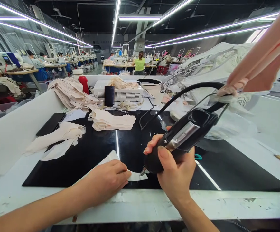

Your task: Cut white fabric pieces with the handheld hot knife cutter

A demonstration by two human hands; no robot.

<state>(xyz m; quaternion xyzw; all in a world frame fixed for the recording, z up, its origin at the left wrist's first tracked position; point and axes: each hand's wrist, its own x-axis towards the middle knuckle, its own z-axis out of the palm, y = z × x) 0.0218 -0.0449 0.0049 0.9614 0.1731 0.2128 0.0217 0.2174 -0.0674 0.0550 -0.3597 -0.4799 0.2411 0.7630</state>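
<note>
My right hand point(176, 170) is wrapped round a black hand-held cutting tool point(183, 135) with a silver trigger plate and a black cable looping up behind it. Its tip touches a curved white fabric piece point(135, 176) lying on the black work mat point(87, 158). My left hand point(106, 182) lies with its fingers curled, pressing down on the same white piece just left of the tool's tip.
A stack of beige fabric pieces point(111, 120) lies at mid-table, more beige cloth point(58, 137) and a black phone point(50, 124) at left. A white box point(118, 91), a dark cup point(109, 95) and a red bottle point(83, 84) stand behind. White lace garments point(214, 64) pile up at right. Other people work at distant tables.
</note>
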